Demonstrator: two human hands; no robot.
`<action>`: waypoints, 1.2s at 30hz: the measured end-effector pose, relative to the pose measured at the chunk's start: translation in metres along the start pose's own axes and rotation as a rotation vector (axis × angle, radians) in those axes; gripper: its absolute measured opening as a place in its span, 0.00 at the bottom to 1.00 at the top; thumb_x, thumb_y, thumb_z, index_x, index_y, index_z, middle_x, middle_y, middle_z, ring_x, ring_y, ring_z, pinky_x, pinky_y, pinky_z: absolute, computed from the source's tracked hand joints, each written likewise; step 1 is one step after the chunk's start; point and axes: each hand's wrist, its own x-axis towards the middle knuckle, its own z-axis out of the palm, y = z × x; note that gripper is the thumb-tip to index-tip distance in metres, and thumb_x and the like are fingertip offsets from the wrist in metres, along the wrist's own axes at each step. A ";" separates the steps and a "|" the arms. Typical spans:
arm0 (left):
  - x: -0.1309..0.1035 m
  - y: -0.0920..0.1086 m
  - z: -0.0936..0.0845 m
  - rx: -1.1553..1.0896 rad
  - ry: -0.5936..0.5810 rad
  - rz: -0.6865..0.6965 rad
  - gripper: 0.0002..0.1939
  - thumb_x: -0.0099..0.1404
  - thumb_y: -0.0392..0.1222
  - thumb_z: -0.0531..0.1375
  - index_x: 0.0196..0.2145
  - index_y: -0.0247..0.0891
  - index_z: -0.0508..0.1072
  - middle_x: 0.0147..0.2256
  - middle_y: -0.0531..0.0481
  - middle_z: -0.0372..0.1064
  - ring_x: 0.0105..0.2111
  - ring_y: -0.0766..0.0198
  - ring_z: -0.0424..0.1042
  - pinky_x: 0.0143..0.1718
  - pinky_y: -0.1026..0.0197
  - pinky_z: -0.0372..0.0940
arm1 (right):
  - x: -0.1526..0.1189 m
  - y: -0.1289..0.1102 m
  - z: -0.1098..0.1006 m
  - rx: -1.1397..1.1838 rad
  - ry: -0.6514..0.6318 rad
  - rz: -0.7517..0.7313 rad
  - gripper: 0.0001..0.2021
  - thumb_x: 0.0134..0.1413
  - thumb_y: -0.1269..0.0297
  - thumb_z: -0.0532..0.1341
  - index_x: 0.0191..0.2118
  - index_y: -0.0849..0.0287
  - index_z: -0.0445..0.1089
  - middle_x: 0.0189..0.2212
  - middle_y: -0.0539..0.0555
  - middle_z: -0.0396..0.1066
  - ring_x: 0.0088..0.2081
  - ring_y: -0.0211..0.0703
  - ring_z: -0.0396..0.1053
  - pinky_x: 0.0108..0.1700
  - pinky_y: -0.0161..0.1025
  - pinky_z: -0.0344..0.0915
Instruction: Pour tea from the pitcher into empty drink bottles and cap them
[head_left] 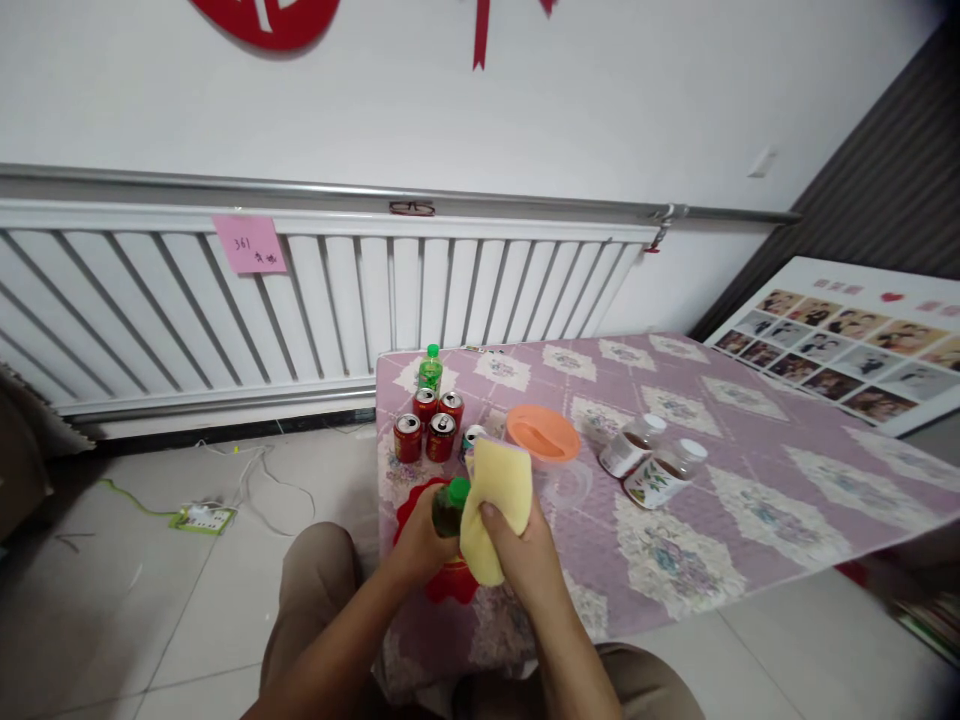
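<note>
My left hand (pixel 421 545) is wrapped round a green-capped bottle (pixel 448 508), held upright above a red scalloped mat (pixel 459 585). In my right hand (pixel 525 548) is a folded yellow cloth (pixel 504 485), thumb pressed on its front, right beside the bottle. Just beyond my hands stand several red drink cans (pixel 441 438), and behind them another green-capped bottle (pixel 430 370). Partly hidden by the cloth is another small can (pixel 471 438). An orange bowl (pixel 544 432) sits to the right of the cloth.
Two white-lidded jars (pixel 664 475) lie tilted on the patterned tablecloth (pixel 720 500) at right. A clear plastic item (pixel 568 485) is near the bowl. Behind the table runs a white radiator (pixel 465 290). A power strip (pixel 201 518) with cables lies on the floor at left.
</note>
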 end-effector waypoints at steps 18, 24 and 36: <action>0.005 -0.035 0.004 0.121 0.040 0.068 0.35 0.50 0.32 0.68 0.55 0.37 0.61 0.50 0.42 0.69 0.50 0.53 0.70 0.54 0.50 0.65 | 0.059 -0.036 0.014 -0.403 -0.260 -0.039 0.16 0.42 0.65 0.61 0.42 0.55 0.73 0.37 0.53 0.78 0.38 0.50 0.73 0.40 0.43 0.66; 0.005 -0.040 0.003 0.150 0.031 0.129 0.34 0.51 0.33 0.68 0.55 0.36 0.61 0.51 0.41 0.67 0.51 0.53 0.69 0.55 0.48 0.64 | 0.057 -0.033 0.013 -0.313 -0.220 -0.027 0.17 0.42 0.63 0.60 0.42 0.56 0.73 0.36 0.52 0.78 0.36 0.48 0.73 0.39 0.43 0.68; 0.005 -0.033 0.003 0.135 0.045 0.148 0.32 0.50 0.31 0.67 0.52 0.36 0.63 0.47 0.44 0.68 0.47 0.55 0.69 0.51 0.52 0.65 | 0.060 -0.016 0.015 -0.273 -0.205 -0.058 0.19 0.42 0.63 0.59 0.43 0.60 0.73 0.35 0.55 0.77 0.35 0.50 0.73 0.39 0.45 0.68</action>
